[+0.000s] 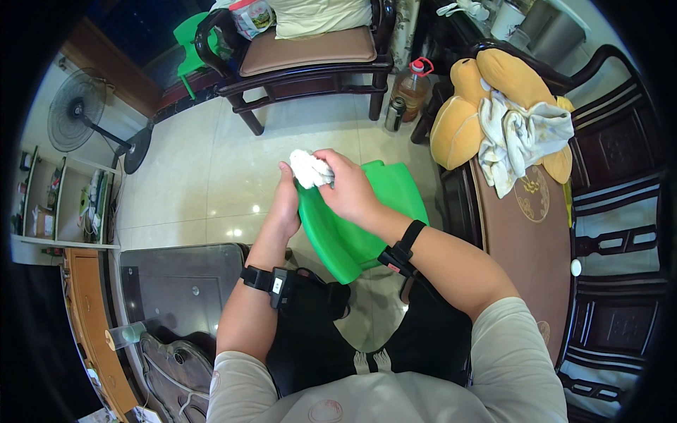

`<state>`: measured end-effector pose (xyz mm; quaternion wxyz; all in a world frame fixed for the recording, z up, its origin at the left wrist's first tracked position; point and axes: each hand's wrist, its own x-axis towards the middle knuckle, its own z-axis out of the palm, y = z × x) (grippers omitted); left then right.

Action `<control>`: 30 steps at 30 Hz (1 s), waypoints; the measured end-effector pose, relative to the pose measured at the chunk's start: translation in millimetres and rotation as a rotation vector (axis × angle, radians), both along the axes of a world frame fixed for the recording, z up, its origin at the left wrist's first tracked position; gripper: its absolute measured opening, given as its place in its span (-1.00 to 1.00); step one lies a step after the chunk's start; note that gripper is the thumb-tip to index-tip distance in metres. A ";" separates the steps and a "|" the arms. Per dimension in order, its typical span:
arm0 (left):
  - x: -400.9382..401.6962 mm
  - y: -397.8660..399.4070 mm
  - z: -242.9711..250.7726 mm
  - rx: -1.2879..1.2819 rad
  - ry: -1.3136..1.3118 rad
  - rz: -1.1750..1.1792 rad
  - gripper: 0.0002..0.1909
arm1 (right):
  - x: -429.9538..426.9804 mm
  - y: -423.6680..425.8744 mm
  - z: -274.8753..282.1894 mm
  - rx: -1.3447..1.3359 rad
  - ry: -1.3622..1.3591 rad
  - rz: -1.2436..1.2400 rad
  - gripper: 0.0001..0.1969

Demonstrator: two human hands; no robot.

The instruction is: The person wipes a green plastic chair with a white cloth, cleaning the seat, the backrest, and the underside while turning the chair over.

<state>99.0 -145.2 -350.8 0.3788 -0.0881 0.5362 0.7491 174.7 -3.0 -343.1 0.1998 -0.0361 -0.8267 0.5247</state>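
A small green plastic chair (338, 238) stands on the tiled floor in front of me, its curved backrest towards my left. My right hand (349, 185) grips a bunched white cloth (311, 169) at the backrest's far upper corner; the fingertips are partly hidden by the cloth. My left hand (287, 203) lies along the outer left side of that corner with the thumb pointing up beside the cloth. Whether its fingers grip the backrest is hidden. Both forearms wear black straps with small devices.
A dark low table (180, 285) is at the left, near my knee. A wooden bench (529, 254) with plush and a cloth runs along the right. A wooden armchair (312, 53), a large bottle (411, 87) and a steel flask (395, 115) stand ahead. A floor fan (79, 111) is at upper left.
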 end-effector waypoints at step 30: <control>-7.1 -5.3 -16.2 0.106 -0.040 -0.125 -0.23 | 29.5 -4.6 -24.9 0.046 0.150 0.109 -0.64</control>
